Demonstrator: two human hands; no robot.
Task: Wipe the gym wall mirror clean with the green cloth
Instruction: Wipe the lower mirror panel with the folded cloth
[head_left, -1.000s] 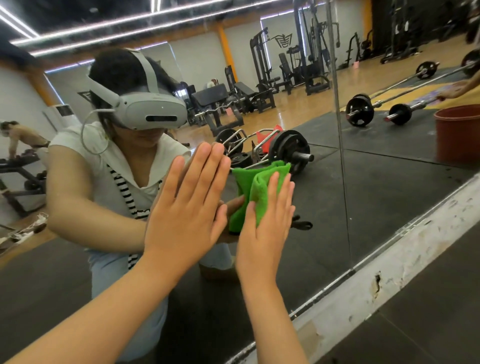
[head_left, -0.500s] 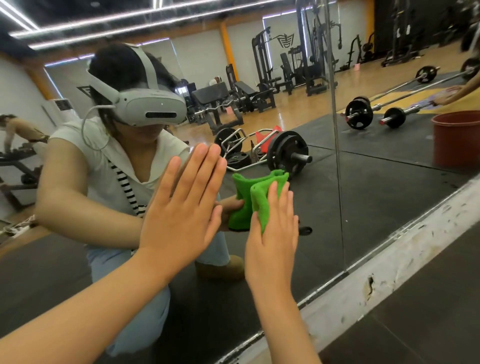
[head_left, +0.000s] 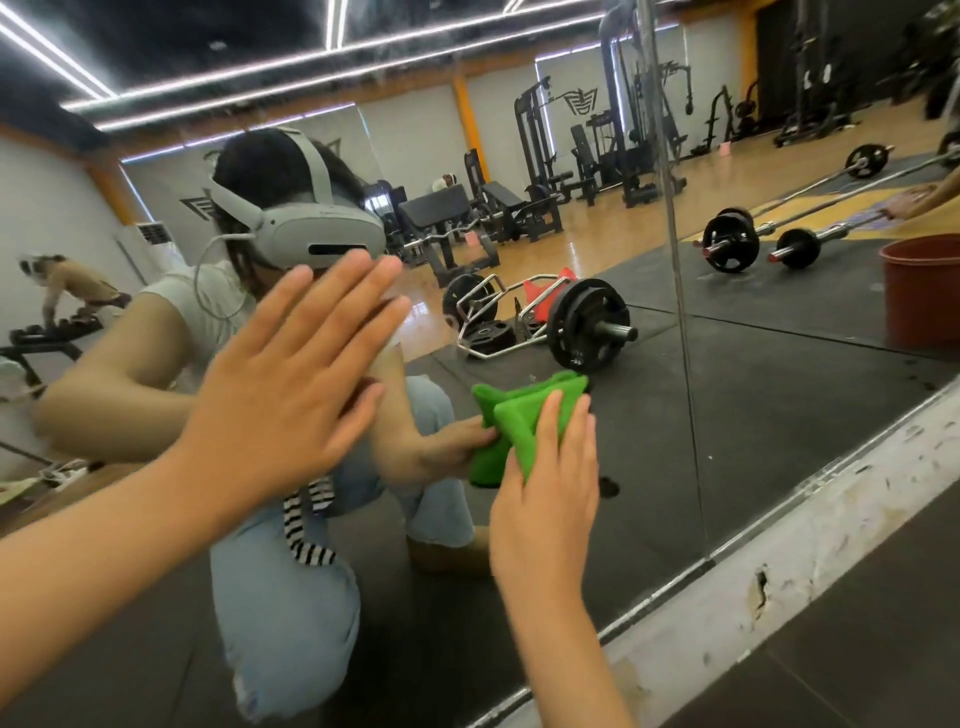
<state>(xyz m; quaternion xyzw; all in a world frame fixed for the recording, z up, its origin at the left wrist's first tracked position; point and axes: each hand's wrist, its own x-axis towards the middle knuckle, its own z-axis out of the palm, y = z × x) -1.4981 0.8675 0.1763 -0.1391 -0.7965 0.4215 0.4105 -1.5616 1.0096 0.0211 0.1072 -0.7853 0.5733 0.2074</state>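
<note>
**Green cloth pressed to gym mirror, low on the glass**

A person kneeling at the wall mirror works with both hands on the glass. The right hand, fingers straight and close together, presses the folded green cloth flat against the mirror, low on the pane and just left of a vertical seam between panels. The cloth shows above and left of the fingertips, doubled by its own reflection. The left hand, further left and higher, is spread wide with the palm to the glass and holds nothing. The reflection shows the kneeling person in a white headset, a loaded barbell on dark matting, weight machines on the far wooden floor and a reddish-brown bucket at the right edge. A scuffed white strip runs under the mirror, above the dark floor.
</note>
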